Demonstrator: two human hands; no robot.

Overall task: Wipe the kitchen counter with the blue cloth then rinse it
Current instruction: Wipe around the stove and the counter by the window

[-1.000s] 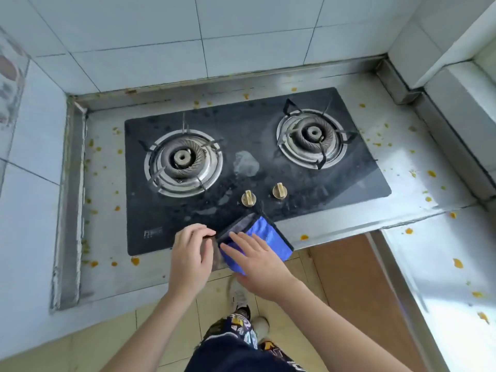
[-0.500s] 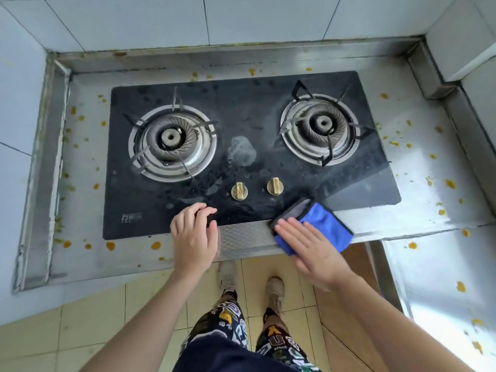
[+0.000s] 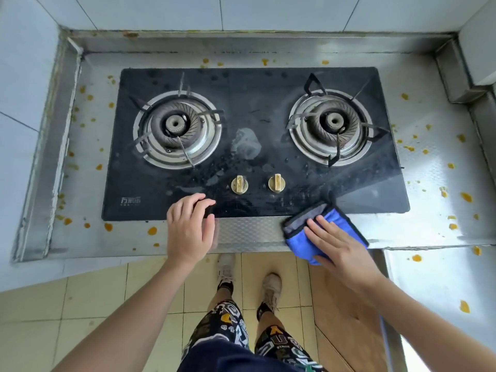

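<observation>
Your right hand (image 3: 339,251) lies flat on the cloth (image 3: 326,232), fingers straight and a little spread, pressing it down rather than gripping it. The cloth sits at lower centre-right of the frame, on the steel front strip of the counter (image 3: 249,233), its upper corner just touching the bottom edge of the hob (image 3: 255,140) and its lower corner hanging past the counter lip. It is folded into a rough oblong whose long axis runs from upper left to lower right, and your fingers point up and left across it, so the cloth lies under and ahead of your fingertips, not to the side. Your left hand (image 3: 189,229) rests at lower centre, palm on the strip and fingers loosely curled over the hob's edge, holding nothing as far as the view shows, though the fingertips blur against the dark glass. The strip between your two hands looks clean. The yellow spots (image 3: 152,230) remain further left along the strip, and more spots (image 3: 466,197) lie right of the hob, at mid-right of the frame. The right hand is the nearer one to those right-side spots, so a sweep to the right seems the natural next stroke, with the cloth's long edge leading. Rinsing is not yet due.
</observation>
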